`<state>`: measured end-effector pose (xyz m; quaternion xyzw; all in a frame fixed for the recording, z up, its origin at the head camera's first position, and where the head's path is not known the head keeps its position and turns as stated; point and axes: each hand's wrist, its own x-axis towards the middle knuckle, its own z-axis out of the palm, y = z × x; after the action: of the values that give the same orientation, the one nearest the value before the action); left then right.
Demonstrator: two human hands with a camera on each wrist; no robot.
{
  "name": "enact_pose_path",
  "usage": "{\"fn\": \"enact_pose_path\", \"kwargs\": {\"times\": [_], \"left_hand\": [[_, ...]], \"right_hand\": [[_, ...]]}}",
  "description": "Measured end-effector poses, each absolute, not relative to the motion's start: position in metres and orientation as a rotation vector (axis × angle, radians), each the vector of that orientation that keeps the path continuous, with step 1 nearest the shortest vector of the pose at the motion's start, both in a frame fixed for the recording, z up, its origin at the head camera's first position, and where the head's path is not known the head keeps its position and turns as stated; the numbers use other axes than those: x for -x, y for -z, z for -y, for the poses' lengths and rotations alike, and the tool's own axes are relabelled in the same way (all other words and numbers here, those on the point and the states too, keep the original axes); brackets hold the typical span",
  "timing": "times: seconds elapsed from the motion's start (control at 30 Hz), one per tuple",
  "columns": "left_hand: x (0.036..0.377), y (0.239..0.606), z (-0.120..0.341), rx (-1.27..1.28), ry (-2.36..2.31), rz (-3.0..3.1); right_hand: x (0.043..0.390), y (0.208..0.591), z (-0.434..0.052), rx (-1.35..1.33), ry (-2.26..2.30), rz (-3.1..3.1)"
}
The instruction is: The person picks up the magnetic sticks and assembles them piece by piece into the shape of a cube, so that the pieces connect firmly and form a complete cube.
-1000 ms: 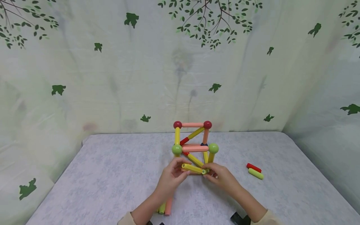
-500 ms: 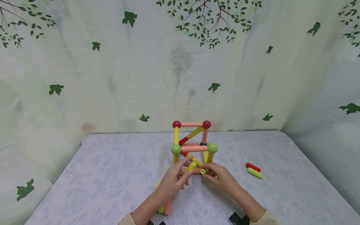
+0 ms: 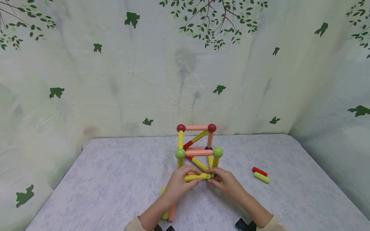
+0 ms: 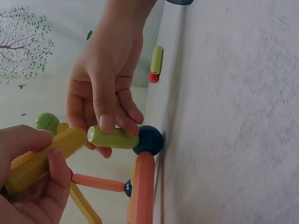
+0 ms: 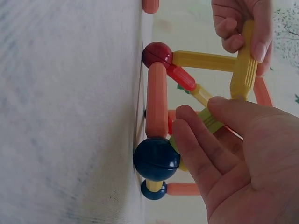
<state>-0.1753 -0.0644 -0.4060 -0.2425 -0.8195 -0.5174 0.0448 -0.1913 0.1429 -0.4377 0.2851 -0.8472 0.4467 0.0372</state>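
Left hand: a yellow rod [image 4: 44, 161] was grasped between thumb and fingers by the left hand [image 3: 180, 182]; part of it was covered by the fingers.
Right hand: a short light-green rod [image 4: 113, 139] was pinched by the right hand [image 3: 227, 183], its far end being fixed at a dark blue ball [image 5: 156, 158] low on the frame.
Rod ends: yellow and green were brought very near; whether they touched could not be told.
Frame: the frame of rods and balls [image 3: 199, 153] was stood on the counter [image 3: 115, 179], just beyond the hands, its lower front partly hidden by them.
Right side: a red rod [image 3: 259, 171] and a green rod [image 3: 261, 177] were laid side by side.
Near edge: a pink rod [image 3: 171, 213] was partly covered by the left forearm; a black object [image 3: 245, 225] was cut off.
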Motion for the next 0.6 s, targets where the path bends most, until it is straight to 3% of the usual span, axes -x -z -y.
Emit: {"fn": "enact_pose_path", "kwargs": {"times": [0.43,0.6], "left_hand": [[0.173,0.401,0.062,0.940,1.730,2.469],[0.172,0.388,0.071,1.030,1.419,2.476]], "right_hand": [[0.192,0.438,-0.139,-0.939,-1.395,2.525],[0.191,0.435,-0.137,-0.928,-1.376,2.529]]}}
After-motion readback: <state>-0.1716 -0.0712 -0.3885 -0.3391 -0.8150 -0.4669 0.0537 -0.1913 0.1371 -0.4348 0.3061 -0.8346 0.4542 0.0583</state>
